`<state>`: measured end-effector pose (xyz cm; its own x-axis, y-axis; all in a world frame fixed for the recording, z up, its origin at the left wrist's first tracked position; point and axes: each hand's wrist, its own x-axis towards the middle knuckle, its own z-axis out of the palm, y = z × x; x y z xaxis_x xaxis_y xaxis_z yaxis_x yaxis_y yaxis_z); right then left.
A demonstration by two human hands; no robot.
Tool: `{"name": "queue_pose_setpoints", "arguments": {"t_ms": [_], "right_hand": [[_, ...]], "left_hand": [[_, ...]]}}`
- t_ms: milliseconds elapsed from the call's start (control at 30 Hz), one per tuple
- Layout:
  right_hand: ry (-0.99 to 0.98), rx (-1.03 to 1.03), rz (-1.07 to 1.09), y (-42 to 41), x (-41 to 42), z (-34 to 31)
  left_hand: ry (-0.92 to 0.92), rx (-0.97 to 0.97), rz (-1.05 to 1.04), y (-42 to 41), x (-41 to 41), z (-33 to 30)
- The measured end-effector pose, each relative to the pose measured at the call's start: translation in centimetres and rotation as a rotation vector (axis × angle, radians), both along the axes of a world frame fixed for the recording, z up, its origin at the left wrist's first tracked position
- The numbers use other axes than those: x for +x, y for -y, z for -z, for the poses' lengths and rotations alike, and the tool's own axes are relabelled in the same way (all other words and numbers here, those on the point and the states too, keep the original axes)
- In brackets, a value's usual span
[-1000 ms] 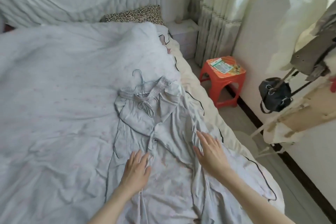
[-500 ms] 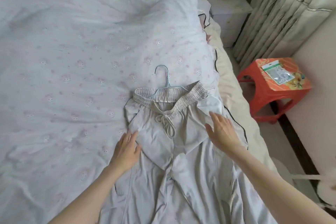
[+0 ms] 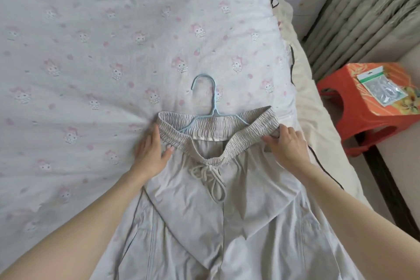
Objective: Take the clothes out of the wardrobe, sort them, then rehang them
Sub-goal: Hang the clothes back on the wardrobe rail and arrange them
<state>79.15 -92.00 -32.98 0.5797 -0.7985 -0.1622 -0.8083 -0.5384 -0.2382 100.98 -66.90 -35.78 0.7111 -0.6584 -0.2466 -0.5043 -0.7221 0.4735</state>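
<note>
Your trousers (image 3: 218, 200) lie flat on the bed (image 3: 91, 52), waistband (image 3: 218, 129) at the far end w/ a blue hanger (image 3: 205, 100) tucked inside it, hook pointing away. Left hand (image 3: 151, 152) rests open, fingers spread, against the left end of the waistband. Right hand (image 3: 287, 145) has its fingers pinched on the right end. Fabric looks thin, light and floppy, so it'll likely sag and slide off the smooth hanger. Probably best to grip the gathered elastic at both ends, since it's the firmest part. Keep clear of the loose drawstring (image 3: 210, 175). Red stool (image 3: 372, 107) stands off to the right.
</note>
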Motion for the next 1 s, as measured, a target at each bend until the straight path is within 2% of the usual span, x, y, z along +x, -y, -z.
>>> {"name": "queue_pose_setpoints", "arguments": {"t_ms": [233,400,567,700,833,1000], "right_hand": [[0.369,-0.032,-0.052,-1.5,-1.2,-1.5],[0.51,-0.097,-0.1,-2.8,-3.5,-5.8],[0.575,-0.013,0.02,-3.6,-7.1,-12.9],[0.677,-0.038,0.101,-4.8,-11.3,-20.1],[0.752,-0.216,0.053,-6.9,-17.0,-28.0],[0.775,-0.402,0.08,-10.9,-26.2,-36.8]], "left_hand": [[-0.104,-0.085,-0.018,-0.7,0.4,-0.6],[-0.03,-0.236,-0.041,-1.9,-1.5,-5.4],[0.041,-0.437,-0.096,-1.9,-4.9,-12.6],[0.052,-0.579,-0.087,-1.6,-8.5,-19.9],[0.106,-0.712,-0.034,-1.9,-12.7,-28.2],[0.121,-0.835,0.133,-1.6,-18.9,-37.2]]}}
